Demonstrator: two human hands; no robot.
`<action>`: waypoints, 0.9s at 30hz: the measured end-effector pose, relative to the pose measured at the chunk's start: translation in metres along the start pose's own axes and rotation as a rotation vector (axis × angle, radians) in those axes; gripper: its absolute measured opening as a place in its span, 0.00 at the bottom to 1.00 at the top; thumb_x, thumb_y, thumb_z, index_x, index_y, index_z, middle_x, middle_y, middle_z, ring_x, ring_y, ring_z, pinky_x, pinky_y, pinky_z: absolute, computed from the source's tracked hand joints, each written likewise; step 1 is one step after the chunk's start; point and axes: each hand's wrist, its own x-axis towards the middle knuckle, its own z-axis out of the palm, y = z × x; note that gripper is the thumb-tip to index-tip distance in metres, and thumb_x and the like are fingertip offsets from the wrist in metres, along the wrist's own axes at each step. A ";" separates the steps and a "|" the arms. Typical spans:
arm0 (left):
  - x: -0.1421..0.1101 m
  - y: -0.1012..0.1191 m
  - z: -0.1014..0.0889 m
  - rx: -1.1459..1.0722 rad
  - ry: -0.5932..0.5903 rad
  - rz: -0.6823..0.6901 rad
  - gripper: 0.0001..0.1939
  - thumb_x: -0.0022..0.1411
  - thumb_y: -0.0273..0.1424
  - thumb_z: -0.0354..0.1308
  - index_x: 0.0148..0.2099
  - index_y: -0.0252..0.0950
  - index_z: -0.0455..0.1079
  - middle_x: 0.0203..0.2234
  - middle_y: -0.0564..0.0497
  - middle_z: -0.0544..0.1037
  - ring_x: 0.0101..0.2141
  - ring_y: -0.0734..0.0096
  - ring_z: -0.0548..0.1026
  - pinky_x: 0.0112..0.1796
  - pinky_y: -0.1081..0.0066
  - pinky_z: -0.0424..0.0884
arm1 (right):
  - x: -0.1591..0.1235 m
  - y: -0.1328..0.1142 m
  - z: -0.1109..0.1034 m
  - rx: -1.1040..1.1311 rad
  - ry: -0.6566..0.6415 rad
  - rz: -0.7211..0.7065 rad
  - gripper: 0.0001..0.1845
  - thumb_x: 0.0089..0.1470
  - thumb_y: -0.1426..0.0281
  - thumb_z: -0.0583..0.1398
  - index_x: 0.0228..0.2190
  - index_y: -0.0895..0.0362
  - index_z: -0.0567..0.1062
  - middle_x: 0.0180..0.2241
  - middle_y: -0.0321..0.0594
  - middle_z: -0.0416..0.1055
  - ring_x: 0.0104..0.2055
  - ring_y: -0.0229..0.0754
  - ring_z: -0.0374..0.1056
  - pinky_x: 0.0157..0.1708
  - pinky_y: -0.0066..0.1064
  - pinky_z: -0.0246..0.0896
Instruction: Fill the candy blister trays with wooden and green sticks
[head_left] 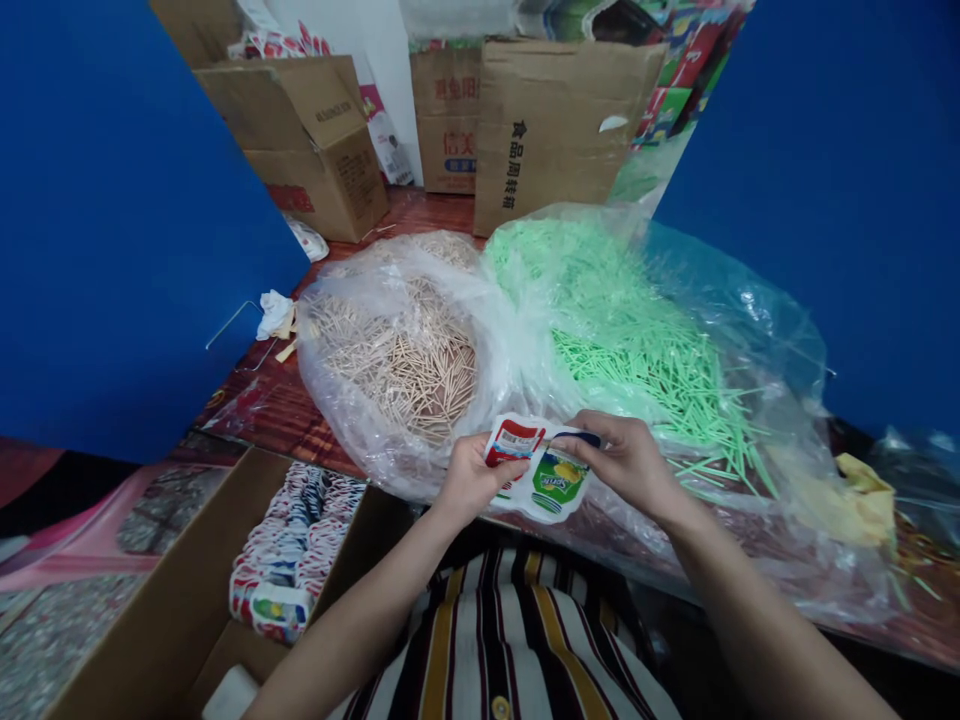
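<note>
Both hands are in front of my body at the table's near edge. A flat printed packet (556, 484) with a green Sprite label and a red label is between them, white around its rim. My left hand (471, 476) pinches its red side between thumb and fingers. Fingers of my right hand (621, 458) are closed on its upper right edge. Just beyond lies a clear plastic bag of short tan sticks (420, 365). To its right is another clear bag, full of thin bright green sticks (645, 365).
An open cardboard box (161, 590) at lower left holds rows of similar packets (289, 540). Cardboard cartons (559, 130) stand at the back. Blue panels (135, 220) flank the table. Crumpled white paper (274, 314) and a yellow scrap (866, 495) lie at the sides.
</note>
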 end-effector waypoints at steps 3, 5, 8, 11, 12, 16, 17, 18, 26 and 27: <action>0.001 0.003 0.001 0.050 -0.006 0.076 0.12 0.41 0.29 0.70 0.29 0.30 0.74 0.21 0.51 0.77 0.22 0.73 0.73 0.26 0.73 0.69 | -0.007 0.003 0.002 -0.018 0.085 -0.118 0.08 0.55 0.68 0.61 0.26 0.58 0.74 0.22 0.35 0.71 0.25 0.35 0.67 0.24 0.25 0.60; 0.001 0.006 0.001 0.105 -0.002 0.191 0.08 0.45 0.28 0.68 0.28 0.30 0.74 0.23 0.49 0.78 0.26 0.70 0.75 0.30 0.72 0.71 | -0.014 0.004 0.004 -0.081 0.158 -0.302 0.04 0.55 0.72 0.59 0.30 0.57 0.75 0.27 0.37 0.73 0.30 0.37 0.70 0.31 0.27 0.66; -0.002 0.009 0.001 0.216 -0.068 0.459 0.08 0.49 0.27 0.66 0.34 0.32 0.74 0.31 0.45 0.80 0.34 0.65 0.77 0.37 0.68 0.73 | -0.026 0.002 0.003 -0.246 0.247 -0.577 0.08 0.54 0.77 0.59 0.36 0.57 0.75 0.32 0.42 0.75 0.36 0.40 0.71 0.44 0.38 0.69; -0.006 0.010 -0.002 0.342 -0.069 0.771 0.11 0.49 0.29 0.67 0.38 0.35 0.75 0.38 0.43 0.79 0.40 0.62 0.77 0.41 0.63 0.73 | -0.036 -0.004 -0.003 -0.405 0.271 -0.714 0.10 0.53 0.78 0.59 0.38 0.59 0.76 0.34 0.44 0.76 0.39 0.42 0.70 0.47 0.42 0.69; -0.006 0.010 -0.003 0.366 -0.040 0.856 0.12 0.50 0.29 0.67 0.39 0.35 0.75 0.40 0.42 0.79 0.41 0.61 0.77 0.43 0.61 0.73 | -0.039 -0.007 -0.005 -0.451 0.271 -0.745 0.10 0.53 0.78 0.60 0.38 0.59 0.76 0.34 0.44 0.76 0.40 0.43 0.70 0.47 0.42 0.70; -0.007 0.011 -0.008 0.451 -0.014 1.019 0.16 0.52 0.32 0.65 0.45 0.37 0.74 0.45 0.41 0.77 0.46 0.59 0.75 0.48 0.55 0.71 | -0.045 -0.011 -0.009 -0.549 0.259 -0.782 0.10 0.53 0.77 0.60 0.39 0.60 0.76 0.34 0.44 0.77 0.42 0.44 0.71 0.48 0.41 0.70; -0.007 0.012 -0.009 0.485 -0.035 1.025 0.15 0.54 0.31 0.64 0.46 0.36 0.74 0.46 0.40 0.77 0.46 0.59 0.75 0.47 0.56 0.71 | -0.046 -0.010 -0.008 -0.546 0.258 -0.776 0.10 0.53 0.78 0.60 0.39 0.61 0.76 0.34 0.45 0.77 0.42 0.44 0.71 0.48 0.41 0.70; -0.007 0.013 -0.010 0.517 -0.054 1.024 0.15 0.55 0.30 0.63 0.46 0.36 0.74 0.46 0.40 0.77 0.46 0.60 0.75 0.47 0.58 0.72 | -0.046 -0.008 -0.007 -0.532 0.257 -0.769 0.10 0.54 0.78 0.59 0.39 0.62 0.76 0.34 0.45 0.77 0.41 0.44 0.71 0.48 0.42 0.70; -0.007 0.019 -0.004 0.463 -0.031 0.886 0.09 0.52 0.27 0.65 0.38 0.36 0.76 0.36 0.43 0.79 0.36 0.66 0.78 0.36 0.66 0.75 | -0.049 0.009 -0.004 -0.395 0.308 -0.666 0.11 0.54 0.79 0.57 0.40 0.61 0.74 0.34 0.45 0.75 0.39 0.41 0.71 0.46 0.44 0.71; -0.007 0.019 -0.002 0.437 -0.013 0.886 0.08 0.52 0.26 0.65 0.37 0.35 0.76 0.34 0.45 0.79 0.35 0.67 0.78 0.35 0.67 0.75 | -0.049 0.009 -0.005 -0.395 0.304 -0.666 0.11 0.54 0.79 0.58 0.40 0.61 0.74 0.34 0.45 0.75 0.39 0.41 0.71 0.46 0.43 0.71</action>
